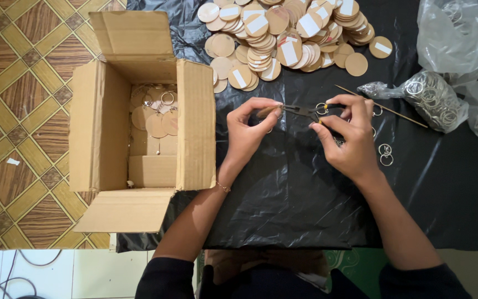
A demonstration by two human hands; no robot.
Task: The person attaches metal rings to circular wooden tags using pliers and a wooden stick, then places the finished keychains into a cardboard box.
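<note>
- Gripping a round, pale-brown wooden disc [268, 112] by its edge, the left hand [248, 134] is shown pinching it between thumb and fingertips above the black plastic sheet [294, 194].
- Small dark metal pliers [305, 111] are clasped in the right hand [349, 135], their tips laid against the disc.
- An open brown cardboard box [139, 127] of finished discs is seen left of the hands.
- A heap of loose wooden discs [283, 39] and a clear bag of metal rings [432, 99] are placed beyond.
</note>
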